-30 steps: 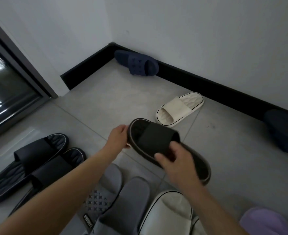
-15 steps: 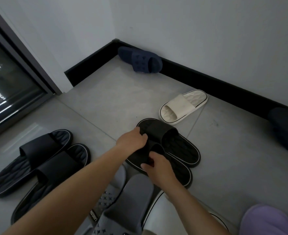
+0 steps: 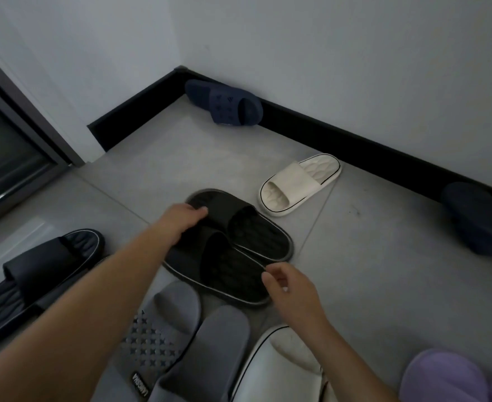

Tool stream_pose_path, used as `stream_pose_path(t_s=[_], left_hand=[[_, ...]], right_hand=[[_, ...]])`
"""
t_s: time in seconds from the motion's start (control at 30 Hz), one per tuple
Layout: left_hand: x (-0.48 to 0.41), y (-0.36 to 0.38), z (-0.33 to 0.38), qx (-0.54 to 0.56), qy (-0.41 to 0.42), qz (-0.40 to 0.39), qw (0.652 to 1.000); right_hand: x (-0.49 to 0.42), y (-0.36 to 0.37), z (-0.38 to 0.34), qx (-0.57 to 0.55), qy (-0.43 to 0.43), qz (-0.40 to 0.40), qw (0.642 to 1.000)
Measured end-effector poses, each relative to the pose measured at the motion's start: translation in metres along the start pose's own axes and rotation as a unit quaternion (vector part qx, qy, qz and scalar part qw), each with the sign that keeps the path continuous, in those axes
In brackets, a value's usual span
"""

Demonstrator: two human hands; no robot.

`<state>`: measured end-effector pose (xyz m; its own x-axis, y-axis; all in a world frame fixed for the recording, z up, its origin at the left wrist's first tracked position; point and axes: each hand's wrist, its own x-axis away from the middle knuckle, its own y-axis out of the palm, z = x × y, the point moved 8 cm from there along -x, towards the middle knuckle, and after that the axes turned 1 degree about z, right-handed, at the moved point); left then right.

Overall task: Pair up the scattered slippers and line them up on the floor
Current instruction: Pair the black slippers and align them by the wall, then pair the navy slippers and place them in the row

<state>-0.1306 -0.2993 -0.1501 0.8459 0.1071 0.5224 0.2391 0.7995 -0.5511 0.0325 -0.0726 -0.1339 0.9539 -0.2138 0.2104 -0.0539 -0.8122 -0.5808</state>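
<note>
Two black slippers lie side by side on the grey floor tiles, the far one and the near one, toes pointing up-left. My left hand is at their toe ends, its thumb on the far slipper's strap and its fingers curled down over the edge. My right hand hovers just off the near slipper's heel, fingers loosely curled and holding nothing. A single cream slipper lies just beyond the black pair.
A navy slipper leans on the black baseboard in the corner. A dark slipper lies at right. A black white-trimmed pair is at left. Grey slippers, another cream slipper and a purple one lie nearest me.
The black slipper I held in the air with both hands now lies on the floor beside its mate. My right hand has let go and drawn back toward the heel.
</note>
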Motion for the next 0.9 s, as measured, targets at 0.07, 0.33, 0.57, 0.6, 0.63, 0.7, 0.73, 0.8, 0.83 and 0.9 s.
stream_pose_path(t_s=[0.07,0.33,0.57,0.6,0.63,0.7,0.73,0.8,0.83,0.9], left_hand=[[-0.012,-0.042,-0.003,-0.042,0.013,0.074,0.996],[0.018,-0.006,0.03,-0.36,0.145,0.18,0.904],[0.046,0.09,0.03,-0.357,0.285,0.055,0.888],[0.043,0.089,0.028,-0.343,0.277,0.06,0.896],[0.041,0.087,0.028,-0.337,0.278,0.072,0.897],[0.04,0.083,0.028,-0.336,0.283,0.103,0.892],[0.039,0.083,0.026,-0.34,0.282,0.112,0.89],[0.039,0.086,0.019,-0.348,0.28,0.122,0.887],[0.039,0.087,0.016,-0.349,0.279,0.125,0.886],[0.038,0.088,0.014,-0.336,0.281,0.133,0.889]], right_hand=[[-0.002,-0.007,0.005,0.013,-0.009,0.016,1.0],[-0.013,-0.009,0.027,0.057,0.011,-0.012,0.998],[-0.041,-0.021,0.031,0.084,0.021,-0.01,0.996],[-0.045,-0.022,0.03,0.082,0.019,-0.009,0.996],[-0.048,-0.022,0.03,0.081,0.017,-0.01,0.997],[-0.055,-0.02,0.027,0.081,0.01,-0.011,0.997],[-0.059,-0.018,0.025,0.078,0.006,-0.01,0.997],[-0.069,-0.015,0.018,0.06,-0.011,-0.004,0.998],[-0.075,-0.013,0.014,0.049,-0.023,0.0,0.999],[-0.094,-0.009,0.002,0.023,-0.047,0.008,0.999]])
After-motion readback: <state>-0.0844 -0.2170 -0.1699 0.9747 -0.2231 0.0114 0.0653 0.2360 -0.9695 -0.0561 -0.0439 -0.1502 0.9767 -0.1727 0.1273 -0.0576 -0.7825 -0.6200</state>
